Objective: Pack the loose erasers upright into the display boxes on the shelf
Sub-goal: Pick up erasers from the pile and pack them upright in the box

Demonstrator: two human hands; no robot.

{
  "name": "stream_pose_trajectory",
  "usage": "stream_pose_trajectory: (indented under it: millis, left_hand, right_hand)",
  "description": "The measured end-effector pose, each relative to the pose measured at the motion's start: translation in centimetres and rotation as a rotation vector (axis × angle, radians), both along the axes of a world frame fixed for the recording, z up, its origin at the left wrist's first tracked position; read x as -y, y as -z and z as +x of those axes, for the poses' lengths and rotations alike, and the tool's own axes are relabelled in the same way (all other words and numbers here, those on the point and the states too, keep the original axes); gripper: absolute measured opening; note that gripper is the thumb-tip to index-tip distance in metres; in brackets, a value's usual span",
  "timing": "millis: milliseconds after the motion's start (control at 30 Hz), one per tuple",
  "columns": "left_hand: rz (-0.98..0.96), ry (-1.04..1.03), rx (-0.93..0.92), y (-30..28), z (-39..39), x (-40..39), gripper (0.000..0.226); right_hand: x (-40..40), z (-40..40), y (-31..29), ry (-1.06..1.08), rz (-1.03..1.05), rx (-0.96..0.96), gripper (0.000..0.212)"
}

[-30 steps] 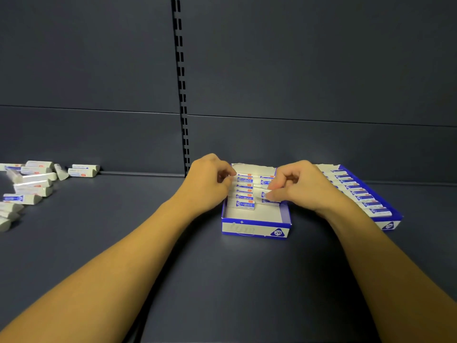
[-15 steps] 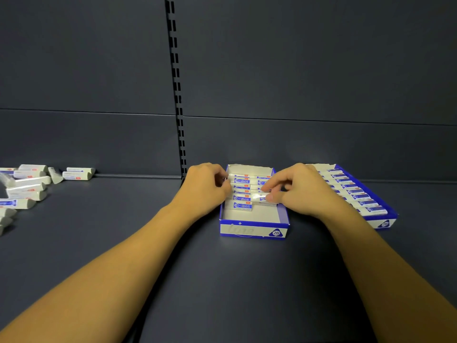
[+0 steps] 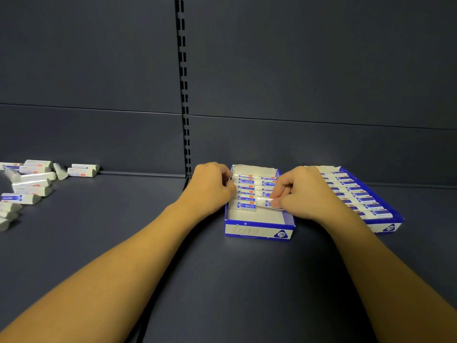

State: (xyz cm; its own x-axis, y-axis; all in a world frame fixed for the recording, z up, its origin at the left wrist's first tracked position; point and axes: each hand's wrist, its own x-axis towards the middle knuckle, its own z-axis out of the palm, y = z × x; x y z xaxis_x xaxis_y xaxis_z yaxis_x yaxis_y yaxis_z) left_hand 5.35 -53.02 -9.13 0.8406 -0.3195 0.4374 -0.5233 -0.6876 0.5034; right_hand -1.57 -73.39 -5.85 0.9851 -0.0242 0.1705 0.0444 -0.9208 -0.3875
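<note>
The right hand (image 3: 300,194) has lowered its pinched eraser (image 3: 265,202) into the middle display box (image 3: 259,230) near the shelf's (image 3: 123,243) back edge; the row gains one. The left hand (image 3: 210,186), fingers curled, steadies the packed erasers (image 3: 246,188).

Dark back panel (image 3: 309,70); slotted upright strip (image 3: 183,82) left of centre.

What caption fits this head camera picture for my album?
Right hand pinches an eraser into the middle display box; left hand rests at its left edge.
</note>
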Motion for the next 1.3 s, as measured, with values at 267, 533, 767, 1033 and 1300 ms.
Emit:
stream_pose_trajectory:
  millis: [267, 533, 767, 1033, 1300]
  left_hand:
    - [0.023, 0.008, 0.0, -0.1, -0.2, 0.1, 0.02]
    - [0.016, -0.001, 0.007, -0.1, -0.3, 0.2, 0.02]
    - [0.015, 0.005, 0.009, -0.1, -0.3, 0.2, 0.022]
    - [-0.007, 0.006, 0.0, 0.1, -0.4, 0.5, 0.022]
    - [-0.059, -0.031, -0.038, -1.1, -0.8, -0.7, 0.027]
  right_hand:
    - [-0.3, 0.3, 0.1, 0.002, -0.092, -0.018, 0.007]
    - [-0.2, 0.4, 0.3, -0.021, -0.173, -0.021, 0.009]
    - [-0.5, 0.8, 0.2, -0.013, -0.297, -0.059, 0.019]
    - [-0.5, 0.5, -0.3, -0.048, -0.297, -0.071, 0.021]
    - [0.8, -0.4, -2.9, -0.07, -0.091, -0.029, 0.006]
